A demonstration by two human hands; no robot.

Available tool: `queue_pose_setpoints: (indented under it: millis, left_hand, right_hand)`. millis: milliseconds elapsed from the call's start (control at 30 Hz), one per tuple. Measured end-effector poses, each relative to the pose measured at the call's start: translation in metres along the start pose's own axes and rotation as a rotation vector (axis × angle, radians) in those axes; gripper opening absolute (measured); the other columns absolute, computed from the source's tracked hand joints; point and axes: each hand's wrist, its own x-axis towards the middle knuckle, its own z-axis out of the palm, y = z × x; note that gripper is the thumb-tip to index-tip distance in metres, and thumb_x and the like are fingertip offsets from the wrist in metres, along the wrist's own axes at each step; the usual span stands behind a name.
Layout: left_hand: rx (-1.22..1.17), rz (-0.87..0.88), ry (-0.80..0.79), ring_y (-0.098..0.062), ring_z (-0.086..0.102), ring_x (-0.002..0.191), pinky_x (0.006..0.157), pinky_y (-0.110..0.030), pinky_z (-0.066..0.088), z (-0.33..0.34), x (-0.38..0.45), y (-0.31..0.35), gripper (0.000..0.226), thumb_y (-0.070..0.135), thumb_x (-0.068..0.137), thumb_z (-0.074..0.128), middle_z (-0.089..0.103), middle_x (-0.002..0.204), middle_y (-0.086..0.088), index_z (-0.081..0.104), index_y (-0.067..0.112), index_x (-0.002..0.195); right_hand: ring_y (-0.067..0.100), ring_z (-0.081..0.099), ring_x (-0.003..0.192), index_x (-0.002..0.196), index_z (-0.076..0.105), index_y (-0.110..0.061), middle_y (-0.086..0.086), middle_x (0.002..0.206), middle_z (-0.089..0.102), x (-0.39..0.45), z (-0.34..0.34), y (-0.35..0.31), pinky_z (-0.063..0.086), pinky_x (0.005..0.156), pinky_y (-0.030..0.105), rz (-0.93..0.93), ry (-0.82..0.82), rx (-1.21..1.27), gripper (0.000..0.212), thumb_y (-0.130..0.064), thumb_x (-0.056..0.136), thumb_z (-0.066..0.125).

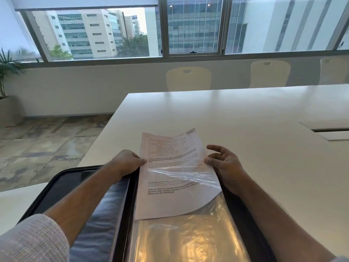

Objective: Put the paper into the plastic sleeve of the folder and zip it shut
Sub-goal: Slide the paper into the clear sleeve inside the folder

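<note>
A printed paper (170, 148) with a table and lines of text is partway inside the clear plastic sleeve (188, 233) of an open black folder (62, 186). Its upper half sticks out past the sleeve's mouth and curls upward. My left hand (126, 162) pinches the left edge of the paper and sleeve at the mouth. My right hand (224, 165) holds the right edge there with thumb and bent fingers, the index finger stretched out. The folder lies open on the white table (245, 120), its zip running around the black rim.
A cable hatch (326, 129) is set in the table at the right. Three cream chairs (188, 78) stand along the far side under the windows. A potted plant (5, 72) stands on the floor at the left. The table's left edge runs near the folder.
</note>
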Motion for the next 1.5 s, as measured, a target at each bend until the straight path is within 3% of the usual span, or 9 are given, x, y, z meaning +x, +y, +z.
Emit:
queue_pose_setpoints:
  millis: [200,400,567,767,867,933,1100,1300,1500]
  left_hand:
    - [-0.030,0.051,0.073,-0.022,0.072,0.076,0.078,-0.038,0.059,0.014,0.000,0.004,0.025,0.031,0.092,0.067,0.075,0.081,-0.006,0.072,0.009,0.081]
    - [-0.092,0.005,-0.059,-0.014,0.074,0.060,0.046,-0.019,0.052,0.002,0.001,-0.001,0.016,0.018,0.091,0.063,0.076,0.069,0.001,0.074,0.008,0.084]
    - [-0.092,0.058,-0.003,-0.015,0.073,0.066,0.058,-0.024,0.052,0.008,0.001,-0.008,0.018,0.023,0.092,0.065,0.077,0.075,-0.001,0.073,0.011,0.081]
    - [0.000,0.125,0.065,-0.018,0.070,0.081,0.069,-0.033,0.055,0.015,-0.001,-0.011,0.024,0.039,0.090,0.067,0.072,0.087,0.000,0.068,0.016,0.090]
    - [0.006,0.151,0.081,-0.015,0.069,0.080,0.062,-0.027,0.051,0.015,-0.002,-0.014,0.017,0.034,0.090,0.068,0.072,0.091,0.002,0.066,0.018,0.093]
    - [0.009,0.158,0.096,-0.015,0.069,0.080,0.062,-0.027,0.052,0.015,-0.003,-0.015,0.015,0.033,0.091,0.068,0.072,0.092,0.002,0.066,0.018,0.095]
    - [0.012,0.157,0.097,-0.017,0.069,0.083,0.073,-0.034,0.056,0.015,-0.003,-0.015,0.018,0.032,0.091,0.068,0.071,0.094,0.001,0.065,0.017,0.100]
    - [0.005,0.161,0.108,-0.020,0.068,0.090,0.084,-0.041,0.057,0.017,-0.005,-0.013,0.029,0.036,0.091,0.068,0.071,0.103,-0.002,0.063,0.015,0.110]
    - [-0.096,0.212,0.027,-0.016,0.065,0.095,0.082,-0.033,0.053,0.012,-0.011,-0.016,0.093,0.037,0.077,0.083,0.065,0.105,0.001,0.031,0.015,0.151]
  right_hand:
    - [0.036,0.071,0.077,0.117,0.059,-0.005,0.015,0.082,0.069,0.000,-0.001,-0.001,0.060,0.066,0.040,0.037,-0.014,-0.019,0.045,0.012,0.077,0.069]
    - [0.037,0.073,0.082,0.109,0.061,0.000,0.019,0.092,0.075,0.004,0.003,-0.002,0.060,0.072,0.043,0.066,0.028,-0.130,0.029,0.002,0.082,0.071]
    - [0.028,0.074,0.071,0.102,0.064,-0.003,0.013,0.082,0.076,0.006,0.008,0.002,0.058,0.061,0.033,0.029,0.098,-0.234,0.024,0.003,0.080,0.072]
    - [0.031,0.072,0.074,0.104,0.064,-0.002,0.017,0.086,0.074,0.007,0.013,0.004,0.060,0.069,0.041,-0.009,0.184,-0.298,0.022,-0.004,0.083,0.072]
    - [0.032,0.073,0.081,0.114,0.060,-0.003,0.016,0.093,0.075,0.000,0.008,-0.006,0.060,0.070,0.040,0.064,0.024,-0.222,0.032,-0.006,0.084,0.071]
    - [0.037,0.068,0.096,0.125,0.054,-0.004,0.024,0.109,0.070,-0.004,-0.001,-0.015,0.056,0.087,0.050,0.154,-0.189,-0.185,0.050,-0.005,0.078,0.074]
    - [0.040,0.055,0.122,0.144,0.038,-0.019,0.023,0.135,0.054,-0.015,-0.014,-0.035,0.047,0.102,0.048,0.249,-0.673,-0.342,0.089,0.020,0.071,0.069]
    - [0.030,0.062,0.116,0.146,0.025,-0.030,0.012,0.133,0.058,-0.015,-0.007,-0.034,0.051,0.097,0.046,0.246,-0.586,-0.489,0.108,0.023,0.065,0.073]
    - [0.031,0.067,0.108,0.128,0.048,-0.032,0.011,0.118,0.069,-0.011,-0.009,-0.026,0.057,0.087,0.040,0.199,-0.523,-0.385,0.078,0.015,0.071,0.074]
